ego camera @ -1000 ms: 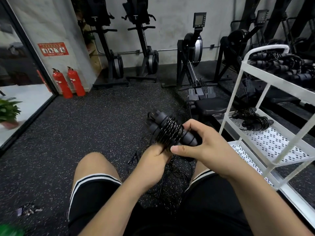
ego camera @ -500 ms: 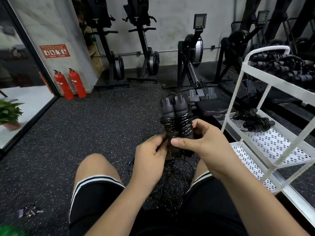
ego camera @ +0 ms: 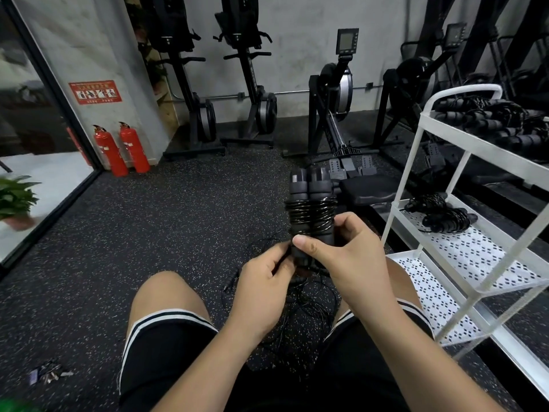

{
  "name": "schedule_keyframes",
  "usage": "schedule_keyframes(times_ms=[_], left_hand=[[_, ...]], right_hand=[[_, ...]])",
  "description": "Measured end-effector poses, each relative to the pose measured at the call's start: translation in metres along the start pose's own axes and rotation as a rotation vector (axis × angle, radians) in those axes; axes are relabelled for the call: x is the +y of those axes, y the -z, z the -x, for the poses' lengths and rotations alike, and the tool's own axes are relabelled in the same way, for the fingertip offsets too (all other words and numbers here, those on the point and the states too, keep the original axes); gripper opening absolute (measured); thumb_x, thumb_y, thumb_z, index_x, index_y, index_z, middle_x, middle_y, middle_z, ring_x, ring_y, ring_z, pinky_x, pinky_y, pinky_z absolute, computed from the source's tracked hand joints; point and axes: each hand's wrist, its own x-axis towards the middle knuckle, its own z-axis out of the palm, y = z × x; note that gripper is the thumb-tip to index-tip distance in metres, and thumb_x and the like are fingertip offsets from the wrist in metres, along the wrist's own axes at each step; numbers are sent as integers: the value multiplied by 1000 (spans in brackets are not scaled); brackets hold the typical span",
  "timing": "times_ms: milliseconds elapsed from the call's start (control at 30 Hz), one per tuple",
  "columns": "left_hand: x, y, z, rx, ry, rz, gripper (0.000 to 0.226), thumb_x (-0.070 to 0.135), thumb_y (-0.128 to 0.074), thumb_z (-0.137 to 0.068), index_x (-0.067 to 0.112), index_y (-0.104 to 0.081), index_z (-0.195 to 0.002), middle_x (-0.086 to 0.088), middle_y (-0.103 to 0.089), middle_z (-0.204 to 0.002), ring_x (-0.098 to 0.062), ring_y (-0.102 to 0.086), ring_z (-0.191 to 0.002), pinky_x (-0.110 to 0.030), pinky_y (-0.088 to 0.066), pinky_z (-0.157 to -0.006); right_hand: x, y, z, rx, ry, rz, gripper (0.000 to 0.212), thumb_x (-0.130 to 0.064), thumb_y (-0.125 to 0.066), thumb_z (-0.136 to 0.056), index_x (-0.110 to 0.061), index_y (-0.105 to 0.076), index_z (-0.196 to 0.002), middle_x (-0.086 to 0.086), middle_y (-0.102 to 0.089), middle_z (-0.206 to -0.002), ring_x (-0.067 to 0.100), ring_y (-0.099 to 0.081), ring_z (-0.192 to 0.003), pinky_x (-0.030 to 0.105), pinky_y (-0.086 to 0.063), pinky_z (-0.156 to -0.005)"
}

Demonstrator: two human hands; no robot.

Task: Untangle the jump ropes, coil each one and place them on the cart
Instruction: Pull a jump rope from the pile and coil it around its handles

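Only one proper sign turned up: a red placard (ego camera: 95, 92) on the grey wall (ego camera: 89, 40) at the left. It had a line of white characters along its top, a row of small white pictograms across the middle and another line beneath, all too small and soft to read. Below it, the two red fire extinguishers (ego camera: 110, 151) carried pale label patches, and those blurred out as well. The monitor (ego camera: 347, 41) on the rowing machine (ego camera: 335, 93) showed a grey screen without legible figures, and the second monitor (ego camera: 455, 35) further right was just as unreadable. So nothing could actually be read.
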Motion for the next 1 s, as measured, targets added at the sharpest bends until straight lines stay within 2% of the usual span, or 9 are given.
schedule_keyframes(times_ms=[167,267,333,500,633,733,833,933,1000], left_hand=[[-9,3,1,-55,10,51,38,4,-58,-109,32,-75,-128,13,-80,-118,-7,-74,-115,-27,-57,-101],[-8,5,1,-88,10,55,41,2,-61,-107,35,-73,-129,12,-80,-119,-8,-74,-109,-27,-58,-91],[-8,6,1,-93,3,37,44,0,-62,-106,35,-72,-130,12,-80,-120,-7,-74,-105,-28,-58,-87],[-3,2,2,-95,-46,-71,45,1,-63,-106,38,-70,-130,17,-81,-113,-3,-76,-105,-25,-59,-92],[1,5,-3,-84,-60,-146,41,3,-63,-106,34,-73,-131,20,-81,-110,2,-76,-104,-26,-60,-97],[2,7,-7,-107,-52,-207,37,8,-63,-106,33,-73,-131,20,-80,-108,3,-75,-102,-32,-60,-97],[2,8,-9,-123,-41,-222,34,7,-63,-106,36,-73,-120,21,-80,-103,3,-75,-97,-33,-62,-93],[1,8,-10,-119,-44,-231,37,6,-64,-106,42,-69,-99,22,-73,-79,7,-67,-77,-20,-54,-78],[-2,8,-12,-99,-47,-247,26,10,-66,-105,35,-69,-99,9,-69,-72,0,-62,-71,-25,-51,-71]], right_hand=[[3,12,-10,-134,-74,33,52,-39,-104,-64,-20,-70,-99,1,-83,-95,25,-80,-93,56,-63,-91],[3,27,-22,-273,-152,-54,70,-34,-108,-56,-8,-70,-108,11,-82,-104,37,-78,-104,62,-59,-101],[3,36,-27,-343,-179,-94,67,-22,-107,-54,-4,-70,-107,15,-81,-107,37,-78,-104,58,-59,-102],[6,38,-29,-335,-218,-239,72,-6,-103,-55,13,-62,-111,24,-78,-107,33,-76,-95,40,-62,-83],[7,25,-20,-200,-154,-314,63,-5,-96,-62,15,-58,-109,16,-80,-96,23,-77,-85,29,-63,-74],[11,15,-16,-129,-150,-346,66,-8,-97,-66,14,-56,-112,19,-79,-94,24,-77,-85,44,-66,-85],[17,4,-12,-58,-137,-344,59,-17,-103,-65,-1,-61,-104,17,-74,-94,28,-73,-88,65,-58,-96],[23,-5,-8,15,-94,-315,51,-32,-101,-69,-14,-65,-101,22,-76,-103,40,-75,-96,72,-57,-94],[22,-9,-5,46,-43,-280,48,-37,-99,-73,-18,-66,-101,20,-76,-105,44,-74,-102,69,-58,-93]])
